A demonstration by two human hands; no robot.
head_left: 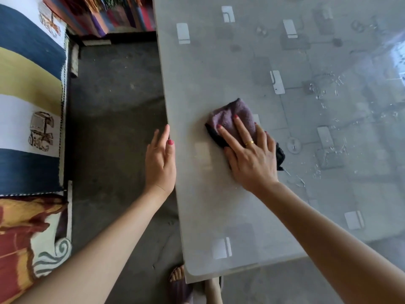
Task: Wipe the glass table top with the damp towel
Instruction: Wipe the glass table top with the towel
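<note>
A frosted glass table top (219,69) fills the middle and right of the head view. A folded purple and black towel (230,116) lies flat on it near the left edge. My right hand (252,154) presses down on the towel with fingers spread across it, a gold ring on one finger. My left hand (161,159) rests flat against the table's left edge, fingers together, holding nothing. Water droplets and streaks (328,88) glisten on the glass to the right of the towel.
A dark concrete floor strip (114,128) runs left of the table. Striped blue, yellow and white cushioned seating (28,84) lines the far left. Colourful striped fabric (114,16) sits at the top. My sandalled foot (177,275) shows below the table's near corner.
</note>
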